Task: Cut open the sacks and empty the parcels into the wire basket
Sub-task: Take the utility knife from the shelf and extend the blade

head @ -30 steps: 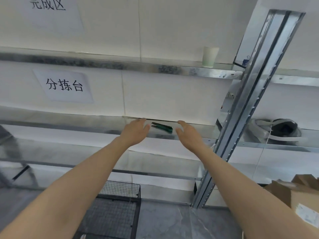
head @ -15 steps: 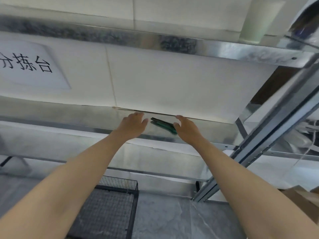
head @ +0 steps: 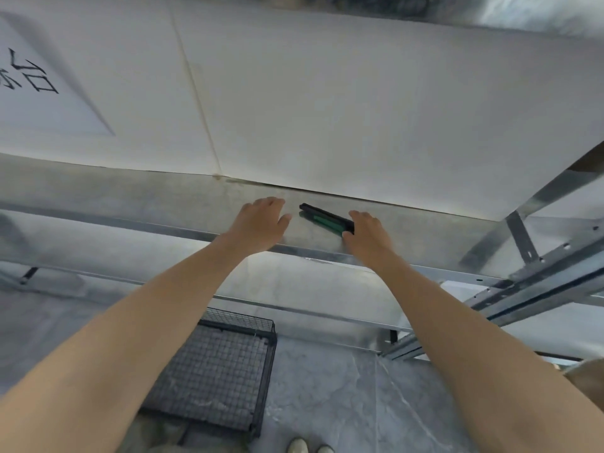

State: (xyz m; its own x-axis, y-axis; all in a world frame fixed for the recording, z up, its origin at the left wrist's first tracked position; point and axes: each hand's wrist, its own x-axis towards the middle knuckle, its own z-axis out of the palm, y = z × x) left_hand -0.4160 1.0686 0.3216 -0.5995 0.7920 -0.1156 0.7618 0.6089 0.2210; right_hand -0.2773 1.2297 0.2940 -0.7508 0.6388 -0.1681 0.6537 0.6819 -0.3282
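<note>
Both arms are extended forward, bare from forearm to hand. The left forearm [head: 137, 322] is seen running from the lower left corner toward the centre of the view. The right forearm [head: 457, 322] is seen running from the lower right. The forearms are angled inward, so that the hands are brought near each other but are not touching.

The left hand [head: 258, 223] is turned palm down, with fingers straight and close together. The left thumb [head: 283, 220] is spread toward the right. The right hand [head: 367, 232] is likewise turned palm down with fingers straight. The right thumb [head: 347, 236] is pointed toward the left hand. Both wrists are aligned with their forearms.
</note>
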